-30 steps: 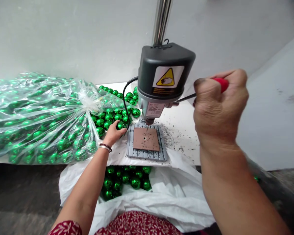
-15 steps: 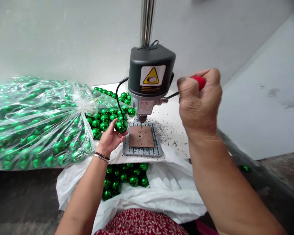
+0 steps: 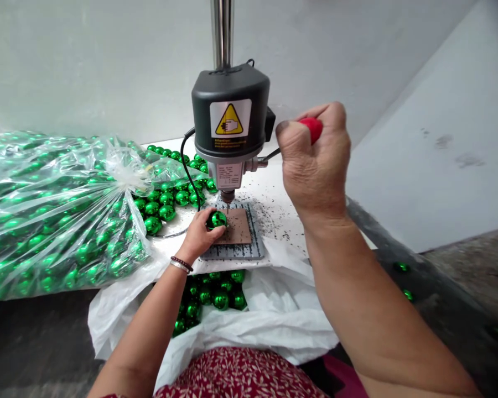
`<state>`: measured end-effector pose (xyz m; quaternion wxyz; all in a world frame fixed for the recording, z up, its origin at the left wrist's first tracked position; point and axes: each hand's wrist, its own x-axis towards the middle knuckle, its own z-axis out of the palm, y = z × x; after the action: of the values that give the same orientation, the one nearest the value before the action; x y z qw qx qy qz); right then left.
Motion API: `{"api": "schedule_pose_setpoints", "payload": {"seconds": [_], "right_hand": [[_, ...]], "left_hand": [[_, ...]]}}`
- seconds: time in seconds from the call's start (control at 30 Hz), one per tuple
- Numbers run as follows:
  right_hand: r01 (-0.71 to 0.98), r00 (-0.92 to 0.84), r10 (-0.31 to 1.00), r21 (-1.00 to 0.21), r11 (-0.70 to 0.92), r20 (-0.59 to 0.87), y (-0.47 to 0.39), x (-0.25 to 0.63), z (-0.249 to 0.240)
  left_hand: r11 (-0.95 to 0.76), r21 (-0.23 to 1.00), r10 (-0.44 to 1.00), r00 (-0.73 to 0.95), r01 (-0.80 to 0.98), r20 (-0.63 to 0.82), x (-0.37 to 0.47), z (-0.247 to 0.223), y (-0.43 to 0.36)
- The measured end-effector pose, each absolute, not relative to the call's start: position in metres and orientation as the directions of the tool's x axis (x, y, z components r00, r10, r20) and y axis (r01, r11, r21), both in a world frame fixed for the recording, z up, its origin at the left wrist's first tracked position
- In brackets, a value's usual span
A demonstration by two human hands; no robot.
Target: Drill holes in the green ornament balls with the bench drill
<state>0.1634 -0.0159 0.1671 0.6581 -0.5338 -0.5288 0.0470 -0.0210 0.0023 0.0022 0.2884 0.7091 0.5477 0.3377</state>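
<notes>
Clasping a shiny green ball between thumb and fingers, the left hand held it just left of the thin drill bit of the dark-grey drill press, above the flat, square brown board; whether ball and board touched could not be told. The board lay on the press's slotted grey base. Right of the press, the right hand was curled tightly around the rounded red knob of its thin metal lever. Small dark shavings littered the white tabletop to the right of the press. A black cable curved down its left side, near a cluster of loose green balls. Farther left of the press sat a bulging, tied clear plastic bag full of similar balls. Below the press, toward the person, a crumpled white sack held more green balls. Well right of the press and lower, a few stray green balls lay on a dark surface.
</notes>
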Motion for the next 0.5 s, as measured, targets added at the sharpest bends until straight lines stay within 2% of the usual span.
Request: {"api": "schedule_pose_setpoints", "payload": {"seconds": [0.27,0.5], "right_hand": [[0.514,0.43,0.633,-0.751,0.415,0.644,-0.017,0.163,0.167],[0.515,0.42,0.616,-0.734,0.442,0.666,-0.019,0.164,0.166]], "left_hand": [[-0.392,0.594,0.917,0.247,0.703,0.313,-0.016,-0.008,0.011],[-0.43,0.586,0.903,0.315,0.687,0.293,-0.021,-0.014,0.011]]}}
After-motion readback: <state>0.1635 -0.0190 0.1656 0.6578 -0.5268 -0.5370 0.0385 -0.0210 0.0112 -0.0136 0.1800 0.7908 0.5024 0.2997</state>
